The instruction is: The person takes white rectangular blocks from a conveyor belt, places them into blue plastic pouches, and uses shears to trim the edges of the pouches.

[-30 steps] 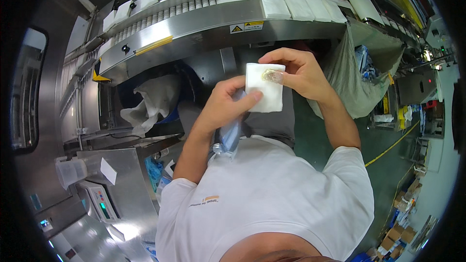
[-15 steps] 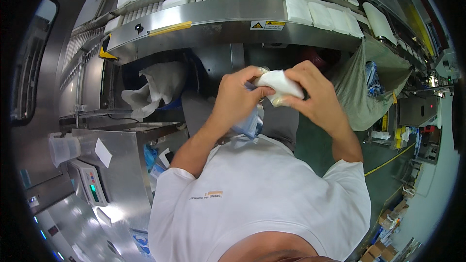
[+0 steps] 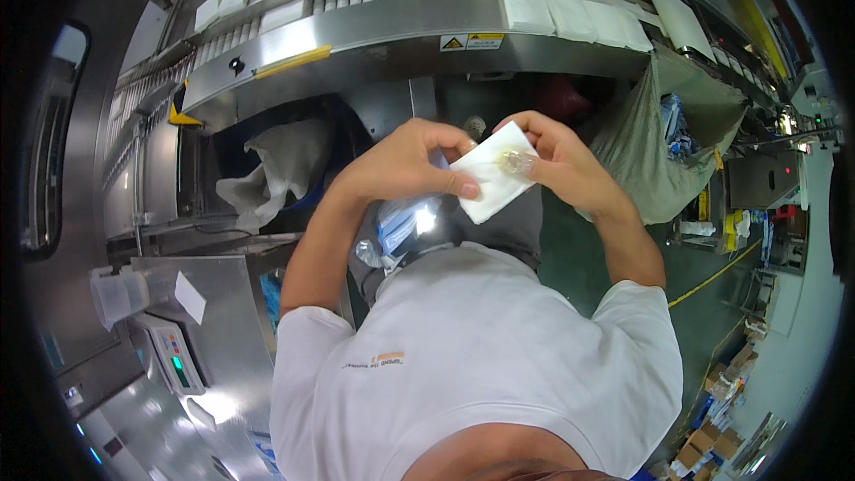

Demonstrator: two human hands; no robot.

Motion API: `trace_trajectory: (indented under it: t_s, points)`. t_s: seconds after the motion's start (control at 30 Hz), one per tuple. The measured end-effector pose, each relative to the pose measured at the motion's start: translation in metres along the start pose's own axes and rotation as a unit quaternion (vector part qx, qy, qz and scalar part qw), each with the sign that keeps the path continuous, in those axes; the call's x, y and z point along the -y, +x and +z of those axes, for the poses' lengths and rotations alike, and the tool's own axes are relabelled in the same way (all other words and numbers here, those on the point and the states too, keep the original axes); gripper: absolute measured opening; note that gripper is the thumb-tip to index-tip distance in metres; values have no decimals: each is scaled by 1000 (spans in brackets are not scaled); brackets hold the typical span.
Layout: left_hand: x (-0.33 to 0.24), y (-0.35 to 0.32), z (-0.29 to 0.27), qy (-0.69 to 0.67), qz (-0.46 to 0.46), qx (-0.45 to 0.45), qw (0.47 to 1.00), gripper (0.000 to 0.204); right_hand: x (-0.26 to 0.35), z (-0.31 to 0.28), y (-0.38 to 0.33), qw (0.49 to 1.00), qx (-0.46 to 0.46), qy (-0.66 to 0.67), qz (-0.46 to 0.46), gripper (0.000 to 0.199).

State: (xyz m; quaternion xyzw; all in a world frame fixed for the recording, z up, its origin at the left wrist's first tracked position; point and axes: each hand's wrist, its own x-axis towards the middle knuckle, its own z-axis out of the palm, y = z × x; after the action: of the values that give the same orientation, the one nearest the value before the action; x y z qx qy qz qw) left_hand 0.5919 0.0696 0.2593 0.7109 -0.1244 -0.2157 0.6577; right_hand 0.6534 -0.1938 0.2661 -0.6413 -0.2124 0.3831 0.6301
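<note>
A white folded wipe or pad (image 3: pixel 492 180), squarish and flat, is held tilted between my two hands. My left hand (image 3: pixel 411 160) pinches its left corner, thumb lying on top. My right hand (image 3: pixel 561 165) grips the opposite side, with fingers behind it and the thumb, which has a clear covering on its tip, on its face. Below my left wrist, blue and clear plastic packaging (image 3: pixel 401 227) rests on my lap. Whether the left fingers touch part of it cannot be seen.
Ahead runs a metal roller conveyor (image 3: pixel 356 18) lined with white folded pads (image 3: pixel 527 9). A cloth sack (image 3: pixel 641 160) hangs at the right with blue wrappers inside. White cloth (image 3: pixel 285 165) lies in a bin at the left, near a metal cabinet, a scale (image 3: pixel 174 356) and a plastic tub (image 3: pixel 118 296).
The white pad, bunched before, is now spread flat and tilted. My left hand has moved left and slightly lower. The blue packaging shows more on my lap, and another pad appears on the rollers.
</note>
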Motion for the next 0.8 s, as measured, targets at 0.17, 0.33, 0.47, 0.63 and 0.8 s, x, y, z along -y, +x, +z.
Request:
trace_trajectory:
  t_s: [0.17,0.33,0.47,0.63,0.8]
  points:
    - [6,4,-1,63,-12,-4,998,34,-20,-5,6,999,2,-45,30,25]
    - [21,5,2,-56,-35,-70,995,60,-22,-2,4,996,-50,-69,-22,19]
    - [50,-6,27,-271,-27,-129,954,78,-29,2,6,988,-123,-72,-59,20]
    - [55,5,42,-167,-17,-238,957,48,-29,8,8,979,-168,-95,-71,17]
    - [22,17,2,-69,-18,-203,977,38,-46,8,26,977,-182,47,-98,20]
